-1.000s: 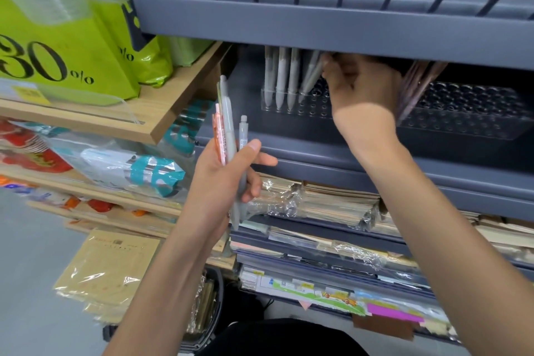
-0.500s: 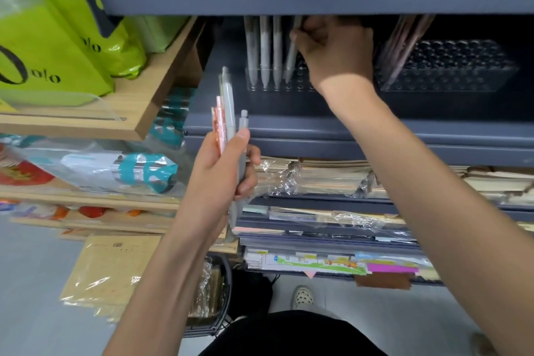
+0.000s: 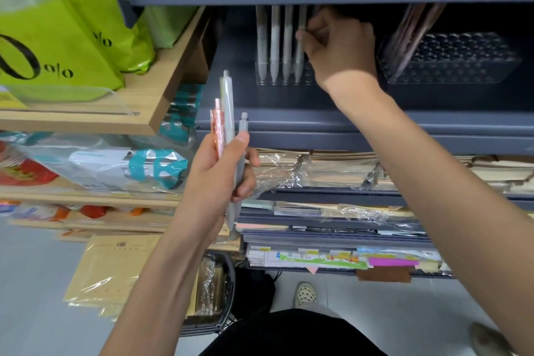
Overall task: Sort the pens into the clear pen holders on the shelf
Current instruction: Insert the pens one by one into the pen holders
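Upper centre, grey metal shelf [image 3: 289,102]: four pale grey pens [image 3: 274,46] stand upright, tips down, in the left clear plastic pen holder [image 3: 284,80]; right hand [image 3: 341,49] at the row's right end, fingers curled, apparently pinching the rightmost standing pen [image 3: 300,49]; pinkish pens [image 3: 410,35] lean in the right clear holder [image 3: 462,66]. Centre frame: left hand [image 3: 219,179] grips a bundle of grey and orange-pink pens [image 3: 228,113], long axes vertical, clicker ends up; judged partly done, bundle unsorted.

Pale grey pens [image 3: 230,107] and orange-pink pens [image 3: 217,130], lime-green bags [image 3: 72,37] (black lettering [image 3: 21,63]), slate-blue shelf [image 3: 346,130], cream dotted shoe [image 3: 305,294].
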Demonstrator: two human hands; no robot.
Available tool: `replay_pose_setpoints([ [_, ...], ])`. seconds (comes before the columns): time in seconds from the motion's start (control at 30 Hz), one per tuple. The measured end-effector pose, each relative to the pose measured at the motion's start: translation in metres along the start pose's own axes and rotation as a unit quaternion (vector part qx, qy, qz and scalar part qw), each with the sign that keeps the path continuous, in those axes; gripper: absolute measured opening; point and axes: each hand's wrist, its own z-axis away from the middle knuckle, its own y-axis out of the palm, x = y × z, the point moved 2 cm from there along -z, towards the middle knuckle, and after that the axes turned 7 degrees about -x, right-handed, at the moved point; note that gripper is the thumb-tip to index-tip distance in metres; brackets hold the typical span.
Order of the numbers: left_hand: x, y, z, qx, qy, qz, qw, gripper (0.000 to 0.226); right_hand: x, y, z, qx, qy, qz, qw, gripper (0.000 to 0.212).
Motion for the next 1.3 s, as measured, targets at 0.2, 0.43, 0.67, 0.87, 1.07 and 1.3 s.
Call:
replay_pose_setpoints([
  [0.2, 0.002, -0.004, -0.003, 0.015, 0.002, 0.003, 1.000, 0.010, -0.005, -0.002, 0.004, 0.022, 0.054, -0.052, 0.997, 0.018],
  [0.43, 0.003, -0.003, -0.007, 0.019, -0.006, -0.005, 1.000, 0.011, -0.009, -0.019, -0.003, -0.023, 0.093, -0.086, 0.992, 0.021],
  [0.67, 0.003, -0.002, -0.007, 0.016, -0.007, -0.007, 1.000, 0.011, -0.008, -0.013, -0.013, 0.003, 0.120, -0.192, 0.974, 0.038],
  [0.87, 0.001, -0.005, -0.007, 0.007, -0.013, -0.005, 1.000, 0.010, 0.000, -0.008, -0.019, 0.022, 0.111, -0.180, 0.977, 0.038],
  [1.07, 0.001, -0.006, -0.005, 0.006, -0.013, -0.013, 1.000, 0.008, -0.004, -0.005, -0.021, 0.045, 0.110, -0.149, 0.982, 0.029],
  [1.3, -0.003, -0.004, -0.001, 0.007, -0.011, -0.030, 0.999, 0.013, -0.010, -0.013, -0.015, 0.011, 0.121, -0.176, 0.977, 0.023],
])
